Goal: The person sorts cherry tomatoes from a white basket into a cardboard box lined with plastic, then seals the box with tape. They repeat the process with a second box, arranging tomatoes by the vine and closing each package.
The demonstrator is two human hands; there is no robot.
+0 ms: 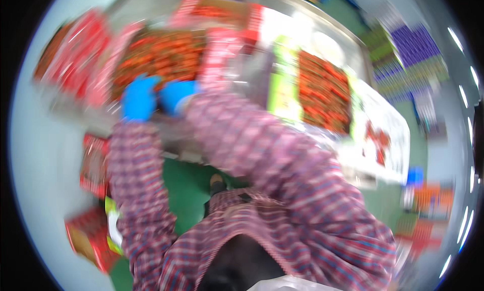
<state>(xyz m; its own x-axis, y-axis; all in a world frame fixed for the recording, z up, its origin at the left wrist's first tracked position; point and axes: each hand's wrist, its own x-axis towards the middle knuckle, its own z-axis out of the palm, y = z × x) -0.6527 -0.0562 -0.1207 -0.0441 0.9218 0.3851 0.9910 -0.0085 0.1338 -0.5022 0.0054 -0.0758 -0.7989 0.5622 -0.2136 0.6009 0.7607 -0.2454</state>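
Both of my hands wear blue gloves and are blurred by motion. My left hand (140, 98) is over the near left edge of an open pink-and-red box filled with red chilli-like produce (164, 56). Just to its right, my right hand (177, 97) reaches the near edge of the same box. Whether either hand holds a piece cannot be made out. Further right stands a green-and-white box (285, 79) with its flaps spread, and rows of long red produce with green stems (323, 92) lie inside it.
Behind is another red box (255, 20) of red produce. Red plastic-wrapped packaging (81, 53) lies at the left. Several red pieces (378, 140) rest on a white surface at right. Stacked purple crates (414, 43) stand beyond the metal table. Red cartons (90, 238) are low at left.
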